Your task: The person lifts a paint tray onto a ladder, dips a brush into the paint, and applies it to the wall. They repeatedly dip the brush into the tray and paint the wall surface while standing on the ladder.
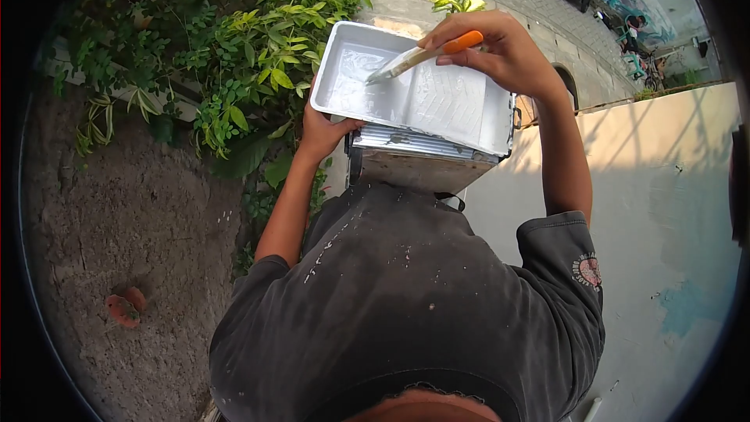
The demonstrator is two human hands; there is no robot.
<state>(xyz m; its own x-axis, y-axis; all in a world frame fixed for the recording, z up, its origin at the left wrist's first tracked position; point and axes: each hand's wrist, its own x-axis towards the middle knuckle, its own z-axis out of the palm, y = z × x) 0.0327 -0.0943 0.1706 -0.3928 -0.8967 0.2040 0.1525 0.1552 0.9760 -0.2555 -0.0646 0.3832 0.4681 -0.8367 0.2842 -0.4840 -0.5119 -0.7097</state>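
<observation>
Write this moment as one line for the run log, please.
left hand: holds white tray, near-left corner | right hand: holds paintbrush | bristles: over tray's left half, contact unclear | tray: white paint inside

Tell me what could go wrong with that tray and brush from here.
The white tray juts out past the left end of the ribbed metal step, where the left hand grips it; if that grip slipped, the tray might shift or tip and spill the white paint.

The brush, held in the right hand, has its bristles over the paint; lifted out loaded, it could drip on the dark shirt.
</observation>
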